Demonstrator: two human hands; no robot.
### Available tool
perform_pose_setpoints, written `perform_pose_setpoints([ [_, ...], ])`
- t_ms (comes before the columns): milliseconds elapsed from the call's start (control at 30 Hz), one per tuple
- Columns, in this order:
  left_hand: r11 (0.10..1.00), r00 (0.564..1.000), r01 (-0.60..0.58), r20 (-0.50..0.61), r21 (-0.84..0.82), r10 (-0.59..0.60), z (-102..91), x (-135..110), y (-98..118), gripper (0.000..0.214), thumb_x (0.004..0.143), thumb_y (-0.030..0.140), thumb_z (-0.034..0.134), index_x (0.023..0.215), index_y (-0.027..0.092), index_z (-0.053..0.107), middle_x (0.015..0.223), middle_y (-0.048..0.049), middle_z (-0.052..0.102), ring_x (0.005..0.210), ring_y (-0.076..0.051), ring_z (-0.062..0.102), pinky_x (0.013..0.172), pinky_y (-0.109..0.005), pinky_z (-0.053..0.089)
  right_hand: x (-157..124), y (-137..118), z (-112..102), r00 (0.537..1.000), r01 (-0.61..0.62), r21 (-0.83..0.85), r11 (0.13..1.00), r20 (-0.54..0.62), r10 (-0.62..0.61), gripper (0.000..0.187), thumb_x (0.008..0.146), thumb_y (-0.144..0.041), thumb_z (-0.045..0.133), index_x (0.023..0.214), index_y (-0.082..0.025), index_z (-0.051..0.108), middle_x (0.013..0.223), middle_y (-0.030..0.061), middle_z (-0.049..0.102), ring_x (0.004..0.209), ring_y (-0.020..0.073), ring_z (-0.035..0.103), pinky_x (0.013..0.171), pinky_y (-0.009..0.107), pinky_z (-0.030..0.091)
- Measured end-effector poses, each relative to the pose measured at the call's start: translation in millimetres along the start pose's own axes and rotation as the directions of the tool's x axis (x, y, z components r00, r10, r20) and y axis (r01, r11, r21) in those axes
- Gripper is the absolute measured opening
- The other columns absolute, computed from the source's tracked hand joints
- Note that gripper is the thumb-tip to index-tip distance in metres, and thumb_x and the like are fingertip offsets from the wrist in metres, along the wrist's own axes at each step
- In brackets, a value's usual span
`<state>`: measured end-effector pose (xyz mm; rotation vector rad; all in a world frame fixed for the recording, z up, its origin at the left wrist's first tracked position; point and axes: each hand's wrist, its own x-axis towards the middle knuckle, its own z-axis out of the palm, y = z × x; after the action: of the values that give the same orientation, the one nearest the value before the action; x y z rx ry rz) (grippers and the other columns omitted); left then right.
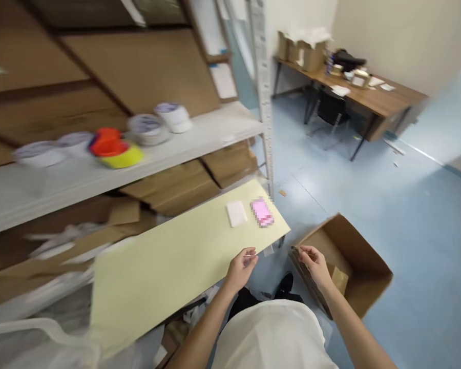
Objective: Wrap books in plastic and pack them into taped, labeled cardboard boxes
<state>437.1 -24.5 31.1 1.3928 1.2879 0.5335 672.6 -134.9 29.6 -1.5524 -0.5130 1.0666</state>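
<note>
My left hand (241,267) hovers at the front edge of a pale yellow table (169,266), its fingers pinched on a small thin clear piece I cannot make out. My right hand (314,262) is beside it, over the rim of an open cardboard box (363,274) on the floor, thumb and fingers pinched together. A white card (236,212) and a pink blurred object (262,212) lie on the table's far end, beyond both hands.
A metal shelf rack (200,138) on the left holds tape rolls (149,128), an orange and yellow roll stack (113,148) and flat cardboard. A wooden desk (372,95) with boxes stands at the back right. Blue floor (407,205) lies open between.
</note>
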Motion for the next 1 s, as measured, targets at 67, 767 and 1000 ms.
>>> perform_pose_setpoints([
  [67,0.999,0.993,-0.007,-0.115,-0.035,0.003,-28.9,-17,-5,0.046,0.069,0.054,0.067,0.099,0.019,0.067,0.103,-0.0129,0.074,0.094,-0.026,0.072,0.084,-0.041,0.057,4,-3,28,0.995,-0.008,-0.05,0.999,0.095,0.012,0.045,0.064,-0.059,0.074,0.086,-0.019,0.069,0.053,-0.0049,0.052,0.049,0.0135,0.049,0.056,0.031,0.048],
  [767,0.772,0.6,-0.104,-0.658,-0.627,-0.454,-234.4,-250,-185,0.057,0.063,0.064,0.071,0.096,0.017,0.066,0.1,-0.013,0.073,0.091,-0.029,0.072,0.086,-0.043,0.055,-144,50,364,0.613,0.158,-0.329,0.931,0.772,0.168,0.049,0.067,-0.051,0.073,0.108,-0.025,0.062,0.074,-0.0035,0.057,0.051,0.0122,0.052,0.057,0.032,0.048],
  [1000,0.696,0.425,-0.141,-0.678,-0.704,-0.6,-221.9,-275,-204,0.05,0.067,0.061,0.067,0.093,0.019,0.066,0.093,-0.0093,0.072,0.086,-0.026,0.07,0.084,-0.042,0.054,-157,64,422,0.442,0.089,-0.485,0.87,0.802,0.402,0.042,0.063,-0.049,0.077,0.096,-0.024,0.067,0.071,-0.0031,0.057,0.052,0.0118,0.053,0.057,0.031,0.048],
])
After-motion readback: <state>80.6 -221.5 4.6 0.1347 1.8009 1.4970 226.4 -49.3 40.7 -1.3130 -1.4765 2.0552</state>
